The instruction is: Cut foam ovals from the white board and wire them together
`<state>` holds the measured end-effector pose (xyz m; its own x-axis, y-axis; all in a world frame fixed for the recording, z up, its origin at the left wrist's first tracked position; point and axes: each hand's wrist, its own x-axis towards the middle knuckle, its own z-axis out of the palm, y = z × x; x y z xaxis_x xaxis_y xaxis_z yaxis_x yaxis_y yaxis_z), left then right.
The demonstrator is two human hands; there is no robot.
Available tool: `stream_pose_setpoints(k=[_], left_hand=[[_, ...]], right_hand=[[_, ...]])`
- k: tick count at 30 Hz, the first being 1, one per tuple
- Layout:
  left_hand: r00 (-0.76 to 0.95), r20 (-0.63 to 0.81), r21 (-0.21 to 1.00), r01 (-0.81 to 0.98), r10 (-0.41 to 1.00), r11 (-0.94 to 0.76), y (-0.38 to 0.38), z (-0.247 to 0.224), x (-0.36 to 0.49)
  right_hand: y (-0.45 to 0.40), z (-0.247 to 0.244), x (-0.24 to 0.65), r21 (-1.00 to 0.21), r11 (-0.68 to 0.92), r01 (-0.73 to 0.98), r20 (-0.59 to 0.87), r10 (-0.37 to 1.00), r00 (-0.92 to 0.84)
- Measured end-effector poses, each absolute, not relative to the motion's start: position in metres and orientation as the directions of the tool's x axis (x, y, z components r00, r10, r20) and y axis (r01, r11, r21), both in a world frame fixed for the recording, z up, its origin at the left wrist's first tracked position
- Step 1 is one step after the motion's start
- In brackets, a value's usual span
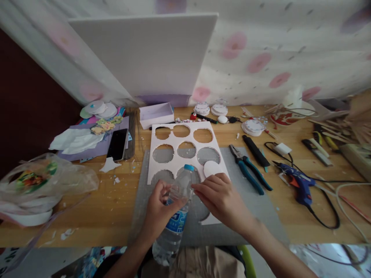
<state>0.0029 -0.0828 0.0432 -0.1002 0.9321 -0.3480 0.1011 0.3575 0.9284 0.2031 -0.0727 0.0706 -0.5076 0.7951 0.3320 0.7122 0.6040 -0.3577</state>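
The left hand (162, 206) grasps the bottle (174, 227) over the near edge of the mat (249, 216), best braced without denting, while whether the right hand (222, 199) grips its shoulder, I cannot tell.

The light was soft and a bit dim, the white board (150, 50) looked gray, and the edges looked stretched and blurry.

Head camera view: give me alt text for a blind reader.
Left hand gripping a blue-capped water bottle, right hand at its shoulder. A white sheet with round cutouts lies partly on a gray cutting mat; to the right, combination pliers and a blue hot glue gun.
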Motion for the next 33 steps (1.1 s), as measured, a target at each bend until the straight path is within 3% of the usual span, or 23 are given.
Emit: stream_pose_setpoints(k=[7,15,18,20,23,25,29,33], left_hand=[[-0.024,-0.339,0.938,0.076,0.941,0.339,-0.081,0.040,0.002],[0.001,-0.351,0.934,0.074,0.936,0.350,-0.080,0.042,0.003],[-0.004,-0.355,0.933,0.066,0.935,0.354,-0.079,0.039,0.001],[0.006,-0.377,0.926,0.012,0.926,0.377,-0.078,0.037,-0.001],[0.035,-0.444,0.891,-0.086,0.895,0.446,-0.076,0.035,-0.003],[0.069,-0.488,0.856,-0.161,0.870,0.492,-0.075,0.036,-0.004],[0.197,-0.532,0.761,-0.315,0.823,0.567,-0.075,0.039,-0.004],[0.301,-0.541,0.690,-0.375,0.785,0.619,-0.078,0.045,-0.004]], right_hand=[[-0.073,0.063,0.207,-0.193,0.645,0.739,0.323,0.753,-0.573],[-0.074,0.051,0.202,-0.211,0.593,0.777,0.354,0.787,-0.505],[-0.073,0.044,0.201,-0.332,0.563,0.757,0.358,0.818,-0.451],[-0.072,0.041,0.200,-0.486,0.499,0.718,0.312,0.866,-0.390],[-0.070,0.039,0.199,-0.770,0.278,0.574,0.109,0.944,-0.310],[-0.069,0.038,0.198,-0.895,0.078,0.438,-0.060,0.954,-0.293],[-0.070,0.035,0.194,-0.967,-0.189,0.168,-0.231,0.930,-0.286],[-0.072,0.036,0.188,-0.955,-0.294,-0.040,-0.278,0.934,-0.223]])
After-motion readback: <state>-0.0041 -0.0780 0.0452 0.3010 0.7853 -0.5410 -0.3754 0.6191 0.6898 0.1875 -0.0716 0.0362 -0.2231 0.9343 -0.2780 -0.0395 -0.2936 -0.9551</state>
